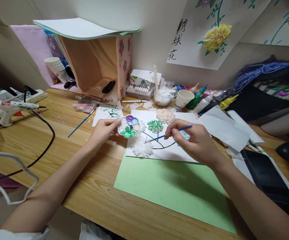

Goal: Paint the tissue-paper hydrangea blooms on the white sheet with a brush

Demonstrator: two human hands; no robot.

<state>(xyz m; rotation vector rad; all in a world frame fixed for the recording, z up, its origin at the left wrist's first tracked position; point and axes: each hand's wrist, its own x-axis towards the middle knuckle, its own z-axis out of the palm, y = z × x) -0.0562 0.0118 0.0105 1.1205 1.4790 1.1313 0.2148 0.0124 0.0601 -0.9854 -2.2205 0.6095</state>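
Observation:
My left hand (pixel 106 128) pinches the edge of a small round paint palette (pixel 128 126) with purple, blue and green paint in its wells. In my right hand (pixel 189 141) is a thin blue paintbrush (pixel 168 134), its tip at a white paper flower (pixel 142 147). That flower sits on a white sheet (pixel 174 158) with black stems drawn on it. A green-painted flower (pixel 155 126), a pale peach flower (pixel 166 116) and a light blue flower (pixel 185 134), partly behind my right hand, are on the same sheet. More white petals show beside the palette.
Green paper (pixel 174 186) lies under the white sheet. Left are a glue gun (pixel 9 110) with cables and a second brush (pixel 81 123). Behind stand a cardboard box (pixel 124 63), a bowl of white scraps (pixel 164 96), a paper cup (pixel 184 99) and paint bottles (pixel 197 98). A black phone-like slab (pixel 267 180) lies right.

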